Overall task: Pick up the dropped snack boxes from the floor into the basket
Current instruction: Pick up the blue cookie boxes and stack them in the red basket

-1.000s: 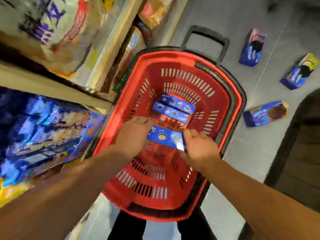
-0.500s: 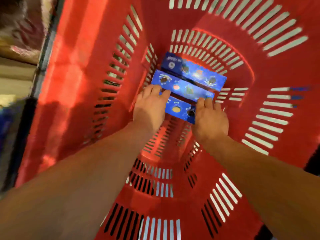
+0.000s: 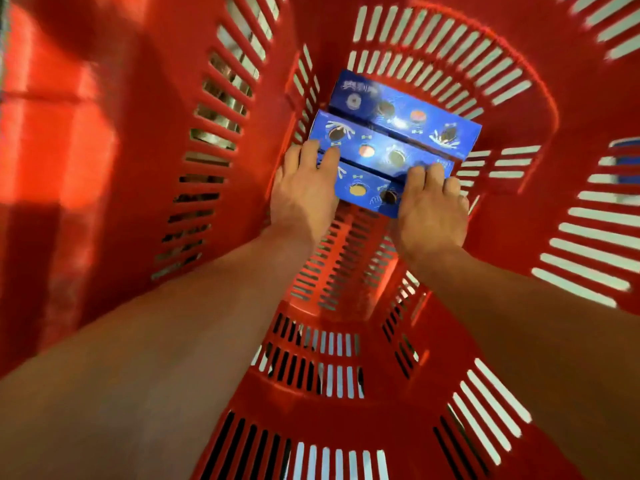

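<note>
The red basket (image 3: 104,174) contained three blue snack boxes side by side on its bottom. The left hand (image 3: 304,195) and the right hand (image 3: 429,209) gripped the ends of the nearest box (image 3: 367,192), fingers curled over its top. Compared with half a second earlier, the view had closed in. The box's long axis ran left to right, its right end slightly lower in frame.

Looks like a retail shop, likely a grocery aisle. The view is filled by a red plastic shopping basket (image 3: 104,168) with slotted walls, the kind stores hand out. On its floor three identical blue printed snack boxes (image 3: 398,133) lie side by side, i.e. packaged stock; nothing sharp shows through the slots.
</note>
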The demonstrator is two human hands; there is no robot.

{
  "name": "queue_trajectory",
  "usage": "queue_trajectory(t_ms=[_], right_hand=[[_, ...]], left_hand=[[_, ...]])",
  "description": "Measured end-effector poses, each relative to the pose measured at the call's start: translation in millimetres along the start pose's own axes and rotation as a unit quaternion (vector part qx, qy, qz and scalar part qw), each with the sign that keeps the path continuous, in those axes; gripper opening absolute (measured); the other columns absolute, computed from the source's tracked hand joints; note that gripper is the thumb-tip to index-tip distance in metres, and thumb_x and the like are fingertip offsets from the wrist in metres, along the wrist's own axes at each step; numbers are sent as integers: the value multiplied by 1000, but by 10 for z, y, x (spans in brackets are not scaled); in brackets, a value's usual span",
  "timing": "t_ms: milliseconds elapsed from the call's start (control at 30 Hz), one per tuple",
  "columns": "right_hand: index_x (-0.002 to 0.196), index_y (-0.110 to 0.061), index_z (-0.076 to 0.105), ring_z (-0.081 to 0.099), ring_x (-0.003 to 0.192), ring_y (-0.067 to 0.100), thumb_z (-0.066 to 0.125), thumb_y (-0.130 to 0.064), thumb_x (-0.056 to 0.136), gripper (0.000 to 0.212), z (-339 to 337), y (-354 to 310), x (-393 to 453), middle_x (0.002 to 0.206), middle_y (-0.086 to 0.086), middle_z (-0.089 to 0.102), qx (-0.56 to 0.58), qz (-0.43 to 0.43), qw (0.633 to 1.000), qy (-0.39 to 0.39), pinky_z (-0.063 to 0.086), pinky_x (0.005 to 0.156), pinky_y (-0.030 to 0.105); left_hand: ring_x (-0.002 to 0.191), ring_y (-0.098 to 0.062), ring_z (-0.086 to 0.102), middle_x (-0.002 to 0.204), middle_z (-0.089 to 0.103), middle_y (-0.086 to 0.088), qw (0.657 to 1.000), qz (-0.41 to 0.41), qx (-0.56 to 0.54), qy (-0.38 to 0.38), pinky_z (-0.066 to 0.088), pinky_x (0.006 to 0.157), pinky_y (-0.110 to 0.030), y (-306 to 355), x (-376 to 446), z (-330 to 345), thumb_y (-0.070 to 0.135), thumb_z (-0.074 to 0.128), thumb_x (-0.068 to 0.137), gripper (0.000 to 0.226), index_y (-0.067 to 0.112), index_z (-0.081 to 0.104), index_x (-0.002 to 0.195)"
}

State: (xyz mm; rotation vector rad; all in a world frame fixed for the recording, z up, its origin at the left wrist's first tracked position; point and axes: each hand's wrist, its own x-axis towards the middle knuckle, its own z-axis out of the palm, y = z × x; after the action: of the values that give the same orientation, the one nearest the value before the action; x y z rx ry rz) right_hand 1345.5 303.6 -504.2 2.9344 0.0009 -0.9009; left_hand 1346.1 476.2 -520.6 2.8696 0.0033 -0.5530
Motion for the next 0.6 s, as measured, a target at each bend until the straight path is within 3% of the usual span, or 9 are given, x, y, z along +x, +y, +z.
queue_trajectory(t_ms=[200,333,467,600], right_hand=[[136,-13,35,42,121,33,64,-29,86,60,-437,-16,-403,135,9,41,30,-19,999,-33,41,91,42],[130,-11,40,42,121,31,66,-42,82,63,-1081,-45,-966,132,8,42,51,-60,996,-46,41,93,42],[128,-11,45,46,114,34,65,-40,80,60,-1887,145,-1538,125,10,47,81,-72,994,-15,43,90,44],[134,-6,42,46,117,39,64,-42,81,67,-2642,445,-2186,129,15,47,115,-52,992,-16,39,99,43]], left_hand=[[123,-34,43,137,45,-10,995,25,-71,-68,39,104,-43,105,-363,-416,25,65,81,60,14,43,136],[116,-36,51,128,55,-14,992,40,-80,-91,41,102,-42,241,-677,-1010,29,57,79,57,9,49,131],[112,-38,55,121,60,-16,988,59,-111,-92,46,96,-44,581,-907,-1875,44,46,72,67,9,52,129],[102,-39,60,111,64,-21,986,76,-138,-60,48,90,-41,945,-1310,-2779,30,63,76,51,5,58,120]])
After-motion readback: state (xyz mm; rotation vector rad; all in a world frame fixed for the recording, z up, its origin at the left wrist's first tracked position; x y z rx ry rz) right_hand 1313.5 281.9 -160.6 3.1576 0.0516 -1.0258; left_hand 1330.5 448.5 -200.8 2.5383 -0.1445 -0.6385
